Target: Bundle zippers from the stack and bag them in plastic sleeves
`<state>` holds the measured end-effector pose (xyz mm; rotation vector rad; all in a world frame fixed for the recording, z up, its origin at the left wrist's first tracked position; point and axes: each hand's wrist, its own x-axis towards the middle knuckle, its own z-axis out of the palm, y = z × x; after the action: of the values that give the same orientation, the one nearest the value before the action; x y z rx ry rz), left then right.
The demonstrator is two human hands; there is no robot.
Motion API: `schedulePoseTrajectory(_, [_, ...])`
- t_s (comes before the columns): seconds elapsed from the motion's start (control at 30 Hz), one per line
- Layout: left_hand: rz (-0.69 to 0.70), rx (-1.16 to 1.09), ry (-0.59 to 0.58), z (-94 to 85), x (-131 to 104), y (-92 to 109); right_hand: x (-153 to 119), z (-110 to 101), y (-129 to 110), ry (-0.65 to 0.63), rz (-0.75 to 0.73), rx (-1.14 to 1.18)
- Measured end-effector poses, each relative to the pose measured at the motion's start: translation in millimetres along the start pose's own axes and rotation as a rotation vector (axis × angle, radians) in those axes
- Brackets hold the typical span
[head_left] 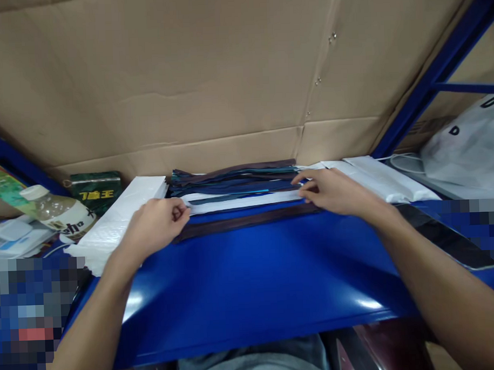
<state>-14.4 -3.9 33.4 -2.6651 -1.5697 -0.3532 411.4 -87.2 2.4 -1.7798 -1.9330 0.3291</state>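
A white zipper [243,201] is stretched level between my two hands, above the blue tabletop. My left hand [157,226] pinches its left end between thumb and fingers. At the other end, my right hand [332,188] grips it between thumb and forefinger. Just behind lies a pile of dark zippers [230,177] in navy, brown and teal, with some white among them. In front of the white one, a dark brown zipper [248,220] lies alone on the table, its right end partly under my right hand.
White packets [126,211] lie left of the pile, and more white packets [386,177] lie right. A bottle [61,213] and a dark green pouch [96,191] stand at the left. Cardboard [210,73] walls the back. The blue table [250,282] ends near my lap.
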Motion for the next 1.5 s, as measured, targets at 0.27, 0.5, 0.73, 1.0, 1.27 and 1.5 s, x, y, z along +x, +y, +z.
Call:
schedulePoseTrajectory(0.27, [-0.025, -0.137, -0.286, -17.5, -2.1, -36.6, -6.8, -45.9, 49.6, -0.184, 0.165, -0.048])
schedulePoseTrajectory(0.5, [-0.034, -0.175, -0.452, -4.8, -2.6, -32.9, -2.8, -38.1, 46.0, -0.279, 0.192, -0.139])
schedulePoseTrajectory(0.73, [-0.09, -0.01, -0.003, 12.6, 8.3, -47.8, -0.9, -34.4, 27.7, -0.123, 0.181, -0.252])
schedulePoseTrajectory(1.0, [-0.134, 0.262, -0.072, 44.7, 16.4, -49.8, 3.4, -16.2, 24.2, -0.075, 0.041, -0.305])
schedulePoseTrajectory(1.27, [-0.145, 0.212, -0.032, 46.3, 18.6, -46.4, 5.2, -12.4, 25.1, -0.093, 0.03, -0.299])
schedulePoseTrajectory(1.5, [-0.049, 0.072, 0.192, 37.0, 15.9, -33.3, 5.3, -4.0, 15.7, -0.001, -0.059, -0.28])
